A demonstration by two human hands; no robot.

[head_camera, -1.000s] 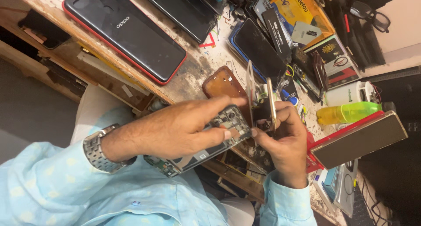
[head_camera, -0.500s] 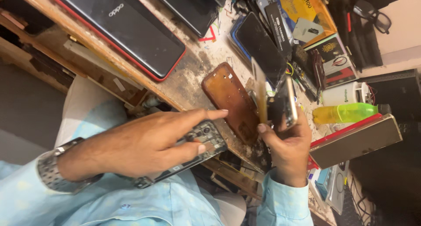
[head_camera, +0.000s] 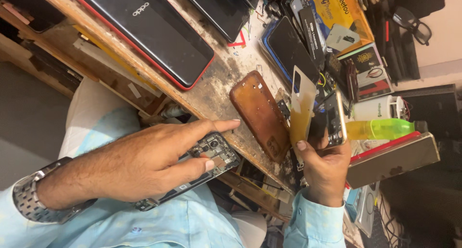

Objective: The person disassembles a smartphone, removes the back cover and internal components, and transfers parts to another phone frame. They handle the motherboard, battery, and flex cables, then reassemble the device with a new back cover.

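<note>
Reading it from here: the table (head_camera: pixel 216 84) is worn wood, crowded with phones and boxes. The biggest item is a black slab device in a red bumper (head_camera: pixel 144 31) lying face-up at the far left, untouched. A brown case (head_camera: pixel 260 115) lies flat mid-table, just beyond my left index fingertip; can't tell if they touch. My left hand (head_camera: pixel 144 166) is wrapped around an opened phone (head_camera: pixel 211 154), thumb pressed on its side, index finger stretched out past its top end. The phone is held low over my lap at the table edge, back off, camera module and board exposed. My right hand (head_camera: pixel 325 166) is closed on two pieces held upright above the table's near edge: a gold back panel (head_camera: pixel 302 108) with a camera cutout, pinched under the thumb, and a dark gold-edged phone body (head_camera: pixel 332 120) behind it. A yellow-green bottle (head_camera: pixel 380 129) lies just beside that hand. My judgement: teardown stage is done, the rear is off and the internals are accessible; nothing shows refitting, with the panel well apart from the opened phone.
</note>
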